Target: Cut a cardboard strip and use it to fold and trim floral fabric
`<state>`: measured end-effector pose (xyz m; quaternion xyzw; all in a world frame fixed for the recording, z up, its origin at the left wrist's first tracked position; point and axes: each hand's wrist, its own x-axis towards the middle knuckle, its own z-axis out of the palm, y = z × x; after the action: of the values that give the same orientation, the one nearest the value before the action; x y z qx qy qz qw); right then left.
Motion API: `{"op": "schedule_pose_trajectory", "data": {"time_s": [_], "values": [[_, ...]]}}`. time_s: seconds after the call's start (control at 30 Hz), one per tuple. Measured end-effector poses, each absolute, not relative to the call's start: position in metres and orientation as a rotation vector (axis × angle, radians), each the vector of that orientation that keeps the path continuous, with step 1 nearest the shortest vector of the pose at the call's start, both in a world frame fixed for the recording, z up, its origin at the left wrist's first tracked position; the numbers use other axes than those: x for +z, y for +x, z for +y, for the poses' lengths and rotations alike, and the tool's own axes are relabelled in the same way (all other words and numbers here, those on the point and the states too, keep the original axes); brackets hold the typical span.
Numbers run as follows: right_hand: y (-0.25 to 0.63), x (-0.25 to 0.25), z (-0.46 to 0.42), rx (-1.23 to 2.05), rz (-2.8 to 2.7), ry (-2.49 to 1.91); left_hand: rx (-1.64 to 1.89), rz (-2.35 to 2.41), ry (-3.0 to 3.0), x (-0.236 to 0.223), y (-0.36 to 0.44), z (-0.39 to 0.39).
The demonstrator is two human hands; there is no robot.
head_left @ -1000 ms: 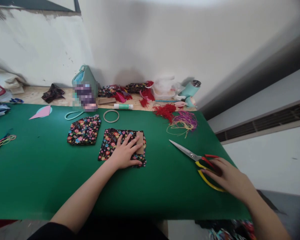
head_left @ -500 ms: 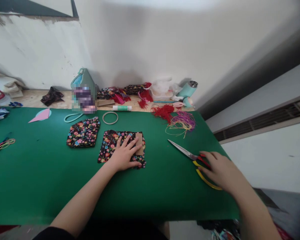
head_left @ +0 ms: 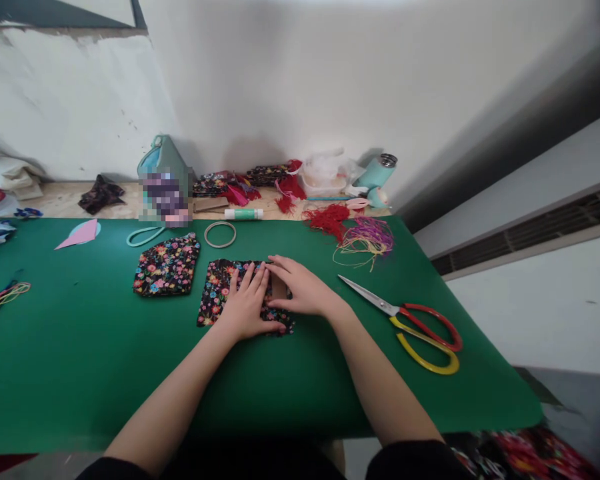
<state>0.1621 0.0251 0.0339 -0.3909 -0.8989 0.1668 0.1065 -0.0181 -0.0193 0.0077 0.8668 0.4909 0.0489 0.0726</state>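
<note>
**Both hands on the floral cloth, card between right thumb and fingers**

I have the left hand (head_left: 247, 310) palm down on the dark floral cloth (head_left: 214, 293), fingers moderately spread, thumb out toward the near right corner. It's flat, nothing gripped.

Right hand (head_left: 300, 287) comes in from the right, over the cloth's right side. Thumb and fingertips are apart, with the brown card (head_left: 279, 288) showing between them. Can't tell from my view whether they press its ends or just rest there. Its fingertips reach in close to the left hand's; contact unclear.

Cloth lies on the green tabletop (head_left: 105, 360), in front of the person. Second floral piece (head_left: 167, 267) is to its left, apart. Pale ring (head_left: 220, 235) lies beyond the cloth, glue stick (head_left: 243, 214) behind that at the green's far edge.

Scissors (head_left: 393, 310) lie right of the right hand, untouched, tips pointing far-left. Purple and yellow threads (head_left: 367, 237) sit beyond them, next to red threads (head_left: 330, 219).
</note>
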Motion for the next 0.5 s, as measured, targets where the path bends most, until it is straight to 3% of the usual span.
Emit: {"op": "schedule_pose_trajectory", "data": {"time_s": [0.27, 0.5], "values": [[0.180, 0.021, 0.019, 0.522, -2.670, -1.188, 0.114, 1.493, 2.620, 0.004, -0.020, -0.019], [0.206, 0.023, 0.026, 0.328, -2.692, -1.519, 0.045, 1.528, 2.600, 0.010, -0.019, -0.020]]}}
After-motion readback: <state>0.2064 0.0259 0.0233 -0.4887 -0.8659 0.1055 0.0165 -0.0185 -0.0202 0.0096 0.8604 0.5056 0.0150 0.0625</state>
